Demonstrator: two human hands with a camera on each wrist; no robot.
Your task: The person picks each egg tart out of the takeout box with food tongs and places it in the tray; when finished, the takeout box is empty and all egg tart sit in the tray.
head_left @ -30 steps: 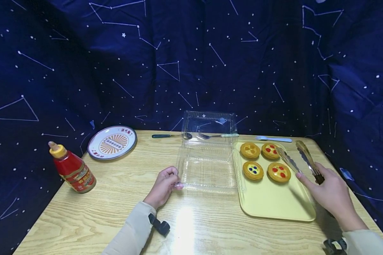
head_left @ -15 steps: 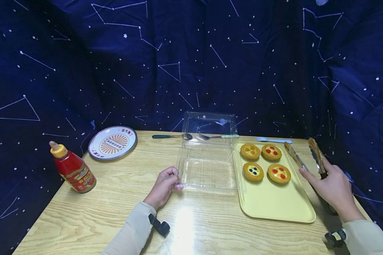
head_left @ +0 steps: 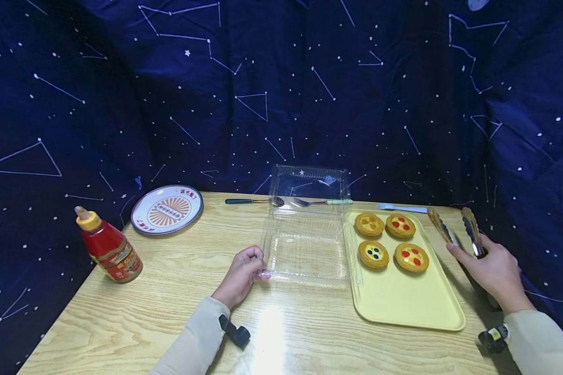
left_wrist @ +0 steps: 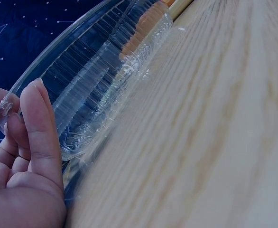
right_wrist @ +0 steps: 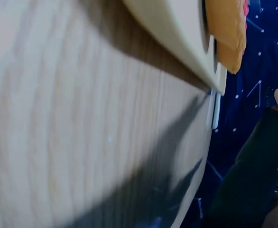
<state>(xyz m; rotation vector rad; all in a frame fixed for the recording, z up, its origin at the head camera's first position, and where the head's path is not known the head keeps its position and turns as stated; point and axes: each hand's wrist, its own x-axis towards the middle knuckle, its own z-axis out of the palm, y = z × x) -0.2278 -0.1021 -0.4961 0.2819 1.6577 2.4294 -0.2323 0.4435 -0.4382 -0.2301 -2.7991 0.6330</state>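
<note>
My left hand (head_left: 241, 273) pinches the near left corner of a clear plastic clamshell box (head_left: 307, 255), whose lid stands raised at the back. In the left wrist view the box's rim (left_wrist: 8, 102) runs between thumb and fingers. My right hand (head_left: 492, 268) holds metal tongs (head_left: 472, 232) with a dark handle, their ends apart with nothing between them, beside the tray's right edge. On the yellow tray (head_left: 408, 302) sit two tarts with red pieces (head_left: 412, 258), one with blue dots (head_left: 373, 254) and one plain yellow tart (head_left: 369, 224). The right wrist view shows the dark handle (right_wrist: 253, 161).
A red squeeze bottle (head_left: 114, 255) with a yellow cap stands at the left, near a round patterned plate (head_left: 166, 209). Along the back edge lie a spoon (head_left: 241, 201), a fork (head_left: 326, 202) partly behind the clear box, and a pale blue fork (head_left: 403, 208).
My right hand has carried the tongs rightward, away from the tarts to beyond the tray's right side. The left hand keeps its place on the box, and the tarts stay put.
</note>
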